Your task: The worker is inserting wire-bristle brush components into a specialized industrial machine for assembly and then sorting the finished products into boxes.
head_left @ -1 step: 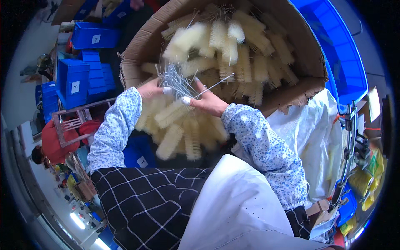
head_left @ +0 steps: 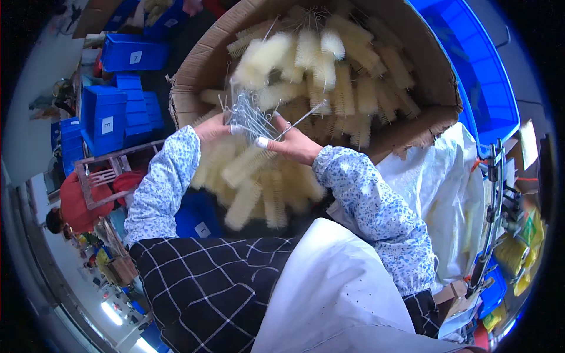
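Both hands up over a big cardboard box (head_left: pixel 194 70) stuffed with cream bottle brushes (head_left: pixel 329 70) at 12 o'clock. Left hand (head_left: pixel 213 126) clamped around a bundle of brush handles (head_left: pixel 247 115), twisted wire stems fanning up out of the fist, bristle ends (head_left: pixel 247 176) hanging down toward 6 o'clock over the lap. Right hand (head_left: pixel 292 145) pinching one single brush wire (head_left: pixel 303 116) between taped thumb and fingers, wire pointing off toward 2 o'clock, tip right beside the bundle.

Probably best here: keep the left grip tight low on the stems so nothing slides, line the single wire up parallel with the rest before tucking it in, and feed from the 3 o'clock side so the loops don't snag. Looks fiddly.

Blue bins (head_left: pixel 106 112) stacked at 9 o'clock, white sack (head_left: pixel 447 194) at 3 o'clock, checked apron (head_left: pixel 206 282) below.
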`<act>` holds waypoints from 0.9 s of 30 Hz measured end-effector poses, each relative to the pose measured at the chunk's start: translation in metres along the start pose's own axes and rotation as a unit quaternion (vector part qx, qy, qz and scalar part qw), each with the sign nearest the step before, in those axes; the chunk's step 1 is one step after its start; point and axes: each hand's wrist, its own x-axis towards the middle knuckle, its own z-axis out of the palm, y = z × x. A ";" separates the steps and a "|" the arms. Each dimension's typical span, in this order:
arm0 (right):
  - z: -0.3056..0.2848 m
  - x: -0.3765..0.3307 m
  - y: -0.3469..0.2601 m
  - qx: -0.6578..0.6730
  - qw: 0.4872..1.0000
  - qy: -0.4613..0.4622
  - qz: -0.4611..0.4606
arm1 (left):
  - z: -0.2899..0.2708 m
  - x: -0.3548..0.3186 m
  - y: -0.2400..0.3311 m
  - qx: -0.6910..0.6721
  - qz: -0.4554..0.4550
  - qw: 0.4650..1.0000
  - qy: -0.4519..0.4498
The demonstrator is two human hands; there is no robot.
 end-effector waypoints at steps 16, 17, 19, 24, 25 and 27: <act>0.023 -0.100 -0.079 -0.124 0.975 0.118 -0.142 | 0.137 -0.101 0.103 0.286 0.028 0.948 0.140; 0.026 -0.108 -0.079 -0.116 0.965 0.160 -0.173 | 0.146 -0.107 0.121 0.330 0.015 0.934 0.134; 0.023 -0.127 -0.091 -0.026 0.961 0.189 -0.199 | 0.163 -0.109 0.150 0.448 0.076 0.887 0.086; -0.004 -0.159 -0.081 0.281 0.859 0.275 -0.329 | 0.234 -0.050 0.255 0.728 0.007 0.683 -0.066; -0.008 -0.177 -0.091 0.280 0.856 0.268 -0.342 | 0.264 -0.054 0.275 0.766 -0.011 0.635 -0.096; -0.029 -0.216 -0.095 0.434 0.827 0.215 -0.286 | 0.288 -0.023 0.295 0.780 0.008 0.617 -0.102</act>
